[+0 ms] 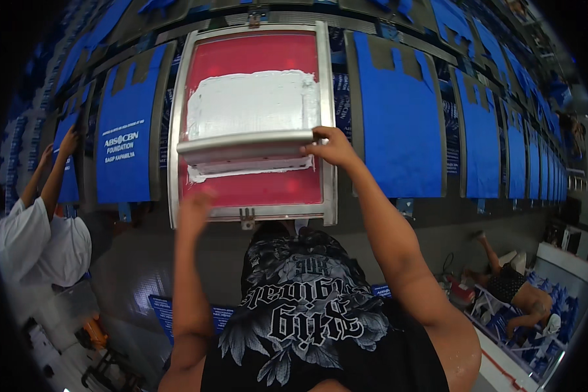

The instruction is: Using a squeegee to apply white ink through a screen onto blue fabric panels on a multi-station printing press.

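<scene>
Squeegee [245, 145] lies across one red screen frame [326, 117], over white ink [251, 101]; my right hand [333, 147] grips its end. My left hand [193, 209] blurred at frame's lower edge, grip unclear. Blue bags [398, 117] hang in rows, far ones uncountable.

Head view, fisheye. Even, moderately bright overhead light falls on the red mesh printing screen in its grey metal frame [253, 124]; a pale sheen lies along the grey metal squeegee bar [245, 140]. The left hand [194, 210] is motion-blurred. Straight rows of blue fabric bags [398, 117] bow toward the rim, where the picture darkens to black and detail softens.
</scene>
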`<state>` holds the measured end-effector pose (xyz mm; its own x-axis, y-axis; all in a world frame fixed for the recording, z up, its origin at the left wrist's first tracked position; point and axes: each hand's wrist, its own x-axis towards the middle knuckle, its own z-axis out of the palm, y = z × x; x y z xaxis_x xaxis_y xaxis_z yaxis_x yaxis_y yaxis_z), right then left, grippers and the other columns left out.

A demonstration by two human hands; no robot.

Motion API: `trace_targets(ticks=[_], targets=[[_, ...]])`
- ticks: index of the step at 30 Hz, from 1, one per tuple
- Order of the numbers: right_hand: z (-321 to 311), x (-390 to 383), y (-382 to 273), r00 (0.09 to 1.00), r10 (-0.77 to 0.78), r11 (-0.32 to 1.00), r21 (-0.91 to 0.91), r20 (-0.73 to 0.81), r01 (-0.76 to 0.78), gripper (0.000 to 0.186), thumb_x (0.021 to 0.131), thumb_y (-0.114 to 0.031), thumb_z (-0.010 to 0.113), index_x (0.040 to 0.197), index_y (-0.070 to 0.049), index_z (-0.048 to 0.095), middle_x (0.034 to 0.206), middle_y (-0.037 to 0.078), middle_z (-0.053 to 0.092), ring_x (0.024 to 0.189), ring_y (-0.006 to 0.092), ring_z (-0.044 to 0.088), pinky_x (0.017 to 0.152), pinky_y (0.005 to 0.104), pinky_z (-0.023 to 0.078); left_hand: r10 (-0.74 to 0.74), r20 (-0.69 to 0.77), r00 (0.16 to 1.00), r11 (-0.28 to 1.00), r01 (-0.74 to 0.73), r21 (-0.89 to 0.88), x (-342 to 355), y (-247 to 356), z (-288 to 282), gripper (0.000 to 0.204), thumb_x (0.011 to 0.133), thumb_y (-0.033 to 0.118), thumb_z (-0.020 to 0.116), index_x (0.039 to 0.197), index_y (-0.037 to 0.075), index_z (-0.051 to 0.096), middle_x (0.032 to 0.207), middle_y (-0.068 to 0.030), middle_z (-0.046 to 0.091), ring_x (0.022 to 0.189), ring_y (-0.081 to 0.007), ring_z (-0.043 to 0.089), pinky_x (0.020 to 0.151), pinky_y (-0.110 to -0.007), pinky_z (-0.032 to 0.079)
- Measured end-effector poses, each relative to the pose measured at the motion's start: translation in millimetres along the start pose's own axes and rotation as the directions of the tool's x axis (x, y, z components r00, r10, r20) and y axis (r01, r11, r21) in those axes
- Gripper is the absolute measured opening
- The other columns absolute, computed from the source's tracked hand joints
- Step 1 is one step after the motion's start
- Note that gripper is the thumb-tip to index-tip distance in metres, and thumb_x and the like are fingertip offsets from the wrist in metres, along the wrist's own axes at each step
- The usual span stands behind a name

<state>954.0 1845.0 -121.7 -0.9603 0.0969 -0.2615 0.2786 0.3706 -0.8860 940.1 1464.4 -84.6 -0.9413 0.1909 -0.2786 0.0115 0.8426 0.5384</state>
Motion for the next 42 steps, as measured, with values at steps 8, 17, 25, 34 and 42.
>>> trace_targets(ticks=[8, 17, 25, 34, 42], targets=[[11, 17, 11, 0.987, 0.146, 0.892, 0.441, -0.073, -0.099, 0.029, 0.069, -0.009, 0.072, 0.096, 0.002, 0.066, 0.08, 0.003, 0.062, 0.072, 0.0099, 0.056, 0.065, 0.0244, 0.044, -0.2, -0.152, 0.968, 0.918, 0.13, -0.376, 77, -102, -18, 0.052, 0.096, 0.039, 0.045, 0.128, -0.002, 0.048, 0.126, -0.0181, 0.054, 0.119, -0.0251, 0.049, 0.099, -0.031, 0.036], [-205, -109, 75, 0.957, 0.161, 0.9, 0.434, -0.242, -0.042, 0.037, 0.064, -0.009, 0.068, 0.099, 0.003, 0.065, 0.089, 0.008, 0.065, 0.081, 0.0158, 0.06, 0.076, 0.0278, 0.047, -0.049, -0.041, 0.998, 0.828, 0.018, -0.56, 18, 110, 115, 0.053, 0.096, 0.038, 0.047, 0.13, -0.003, 0.046, 0.124, -0.0175, 0.055, 0.116, -0.0225, 0.051, 0.097, -0.031, 0.038], [-322, -147, 166, 0.956, 0.175, 0.906, 0.418, -0.234, -0.063, 0.038, 0.062, -0.007, 0.067, 0.098, 0.003, 0.065, 0.09, 0.008, 0.065, 0.084, 0.0156, 0.059, 0.08, 0.0277, 0.044, -0.053, -0.039, 0.998, 0.814, 0.021, -0.58, 0, 219, 221, 0.05, 0.095, 0.037, 0.049, 0.127, -0.003, 0.05, 0.121, -0.0192, 0.058, 0.114, -0.0238, 0.054, 0.095, -0.03, 0.04], [-356, -107, 213, 0.977, 0.141, 0.935, 0.346, -0.158, -0.078, 0.041, 0.063, -0.012, 0.072, 0.101, 0.002, 0.066, 0.091, 0.008, 0.065, 0.084, 0.0164, 0.059, 0.076, 0.0278, 0.045, -0.256, -0.102, 0.961, 0.85, 0.174, -0.497, 4, 233, 257, 0.052, 0.093, 0.039, 0.052, 0.125, -0.002, 0.051, 0.122, -0.0206, 0.057, 0.115, -0.0254, 0.053, 0.096, -0.031, 0.039], [-352, -101, 230, 0.99, 0.109, 0.911, 0.407, -0.087, -0.065, 0.039, 0.07, -0.008, 0.072, 0.107, 0.002, 0.063, 0.097, 0.008, 0.065, 0.091, 0.0153, 0.058, 0.086, 0.0276, 0.041, -0.201, -0.063, 0.978, 0.752, 0.113, -0.65, 21, 232, 266, 0.052, 0.095, 0.04, 0.049, 0.125, -0.001, 0.052, 0.117, -0.0126, 0.06, 0.107, -0.0156, 0.053, 0.091, -0.026, 0.04]])
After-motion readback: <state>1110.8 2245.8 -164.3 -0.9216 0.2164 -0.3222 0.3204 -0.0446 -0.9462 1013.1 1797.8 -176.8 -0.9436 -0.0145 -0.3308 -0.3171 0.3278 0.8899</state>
